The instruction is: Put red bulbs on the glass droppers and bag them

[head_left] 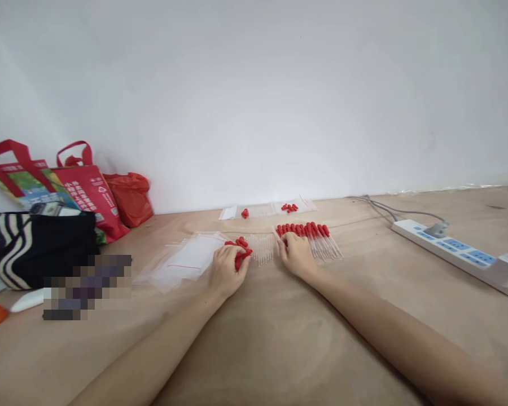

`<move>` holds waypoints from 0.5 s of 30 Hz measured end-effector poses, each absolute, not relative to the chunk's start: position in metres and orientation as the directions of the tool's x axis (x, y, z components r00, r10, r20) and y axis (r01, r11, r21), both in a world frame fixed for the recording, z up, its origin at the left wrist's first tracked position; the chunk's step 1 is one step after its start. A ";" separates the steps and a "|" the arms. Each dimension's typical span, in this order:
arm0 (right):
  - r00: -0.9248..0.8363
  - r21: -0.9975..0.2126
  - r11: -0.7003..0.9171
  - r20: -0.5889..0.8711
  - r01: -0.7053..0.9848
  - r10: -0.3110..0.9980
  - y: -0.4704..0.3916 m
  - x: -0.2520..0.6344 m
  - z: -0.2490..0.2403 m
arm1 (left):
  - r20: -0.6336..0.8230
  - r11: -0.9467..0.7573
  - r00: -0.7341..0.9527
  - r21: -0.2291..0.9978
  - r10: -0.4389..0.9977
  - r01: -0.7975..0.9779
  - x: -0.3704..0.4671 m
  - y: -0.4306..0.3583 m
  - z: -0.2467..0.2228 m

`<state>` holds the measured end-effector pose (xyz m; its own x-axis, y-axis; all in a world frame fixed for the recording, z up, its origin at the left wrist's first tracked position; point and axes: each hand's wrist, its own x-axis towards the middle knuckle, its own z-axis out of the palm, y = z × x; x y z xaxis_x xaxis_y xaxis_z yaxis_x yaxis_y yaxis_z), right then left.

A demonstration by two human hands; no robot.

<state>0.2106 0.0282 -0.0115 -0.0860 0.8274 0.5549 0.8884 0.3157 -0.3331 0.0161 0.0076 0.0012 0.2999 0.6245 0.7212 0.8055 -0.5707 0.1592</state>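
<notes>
Forearms (175, 332) nearest; left hand (229, 267) pinches red piece (248, 253); right hand (297, 255) at red-tipped row (309, 230), finger grip unclear. Row looks done; bare sticks (261, 248), surface's (275, 338) far-edge red caps (294, 207) remain.

The left hand (230, 266) partly hides red pieces (242, 242); pixelation masks one object (87, 287).

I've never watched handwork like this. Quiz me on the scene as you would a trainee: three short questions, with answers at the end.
1. Which hand touches the loose red pieces nearest the person?
2. True or false: the power strip lies to the right of the row of red-topped sticks.
3. Choose one: the flat clear bags lie A, left of those loose pieces; B, right of them; C, on top of them.

Key: 1, the left hand; 2, true; 3, A.
</notes>
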 end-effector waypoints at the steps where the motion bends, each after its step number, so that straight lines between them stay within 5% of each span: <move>1: -0.156 -0.334 0.409 0.582 0.849 0.798 0.022 0.217 -0.015 | 0.727 -0.600 0.322 0.153 0.606 0.785 0.017 0.006 0.001; 6: -0.367 -0.297 0.644 0.623 0.705 0.690 -0.012 0.243 -0.024 | 0.694 -0.694 0.461 0.078 0.553 0.715 0.026 -0.005 0.000; 15: -0.430 -0.248 0.670 0.603 0.700 0.672 -0.018 0.242 -0.020 | 0.659 -0.711 0.508 0.057 0.554 0.701 0.034 -0.007 -0.004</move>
